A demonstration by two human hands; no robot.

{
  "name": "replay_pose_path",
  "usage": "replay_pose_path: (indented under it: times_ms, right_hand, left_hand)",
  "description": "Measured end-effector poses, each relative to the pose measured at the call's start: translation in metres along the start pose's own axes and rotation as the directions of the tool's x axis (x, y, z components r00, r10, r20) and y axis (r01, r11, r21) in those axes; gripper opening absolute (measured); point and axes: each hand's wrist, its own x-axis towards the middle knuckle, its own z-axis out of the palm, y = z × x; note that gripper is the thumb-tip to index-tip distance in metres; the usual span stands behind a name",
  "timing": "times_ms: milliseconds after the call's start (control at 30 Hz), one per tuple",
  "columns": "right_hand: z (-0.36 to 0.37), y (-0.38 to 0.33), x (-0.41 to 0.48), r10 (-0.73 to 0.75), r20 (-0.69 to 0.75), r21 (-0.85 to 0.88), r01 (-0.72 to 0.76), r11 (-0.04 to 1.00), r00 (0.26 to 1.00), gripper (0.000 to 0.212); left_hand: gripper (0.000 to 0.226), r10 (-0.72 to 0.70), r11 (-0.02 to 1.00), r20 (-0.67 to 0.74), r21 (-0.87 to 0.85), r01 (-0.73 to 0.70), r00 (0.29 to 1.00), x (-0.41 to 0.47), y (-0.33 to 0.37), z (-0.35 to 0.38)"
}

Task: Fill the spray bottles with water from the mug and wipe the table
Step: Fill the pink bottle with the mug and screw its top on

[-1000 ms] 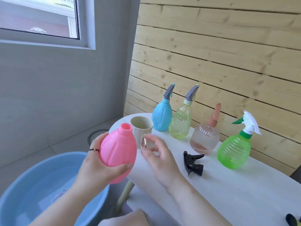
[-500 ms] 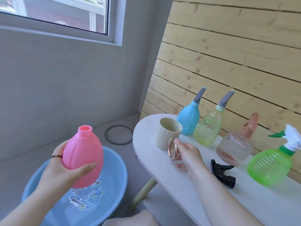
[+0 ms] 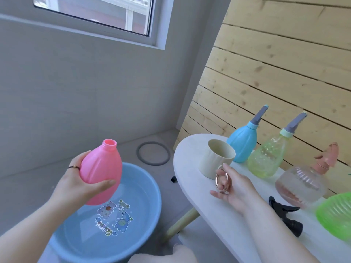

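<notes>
The left hand [image 3: 76, 183] is reaching out past the table's [image 3: 190, 168] left end, fingers and thumb wrapping the uncapped pink bottle [image 3: 101, 173], which is tilting above the water-filled blue basin [image 3: 148, 188] on the floor. The right hand [image 3: 235, 188] is resting near that same end, fingers hooking through the gold ring handle of the upright mug [image 3: 214, 158]. A black spray head [image 3: 284, 215] is lying beside the right forearm. The blue bottle [image 3: 242, 145], yellow-green bottle [image 3: 266, 160], clear bottle [image 3: 300, 185] and green bottle [image 3: 336, 215] are lining the far edge.
</notes>
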Motion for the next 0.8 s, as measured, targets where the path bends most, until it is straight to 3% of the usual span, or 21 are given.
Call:
replay_pose_path:
  times_ms: [100,300,467,600,700,800]
  right_hand:
    - [0.019,0.001,0.004,-0.034,0.047,0.029,0.033,0.999,0.998,0.028]
    - [0.09,-0.002,0.008,-0.105,0.268,0.013,0.106,0.994,0.958,0.042]
    - [0.167,0.045,0.042,-0.071,0.326,-0.277,0.167,0.946,0.943,0.038]
    - [0.199,0.099,0.08,0.011,0.336,-0.588,0.201,0.784,0.942,0.038]
    - [0.205,0.141,0.105,0.059,0.378,-0.788,0.288,0.545,0.924,0.04]
    - [0.208,0.176,0.123,0.087,0.419,-0.863,0.366,0.347,0.904,0.042]
  left_hand:
    - [0.116,0.024,0.997,0.012,0.069,-0.025,1.0,0.013,0.003,-0.013]
    - [0.114,-0.018,0.99,-0.061,0.136,0.027,0.998,0.034,-0.025,-0.051]
    - [0.108,-0.14,0.983,-0.203,0.092,0.161,0.969,0.047,-0.085,-0.073]
    - [0.095,-0.216,0.965,-0.276,0.087,0.249,0.936,0.05,-0.141,-0.072]
    - [0.095,-0.231,0.947,-0.281,0.153,0.281,0.932,0.053,-0.169,-0.068]
    - [0.093,-0.232,0.931,-0.293,0.21,0.299,0.928,0.056,-0.189,-0.067]
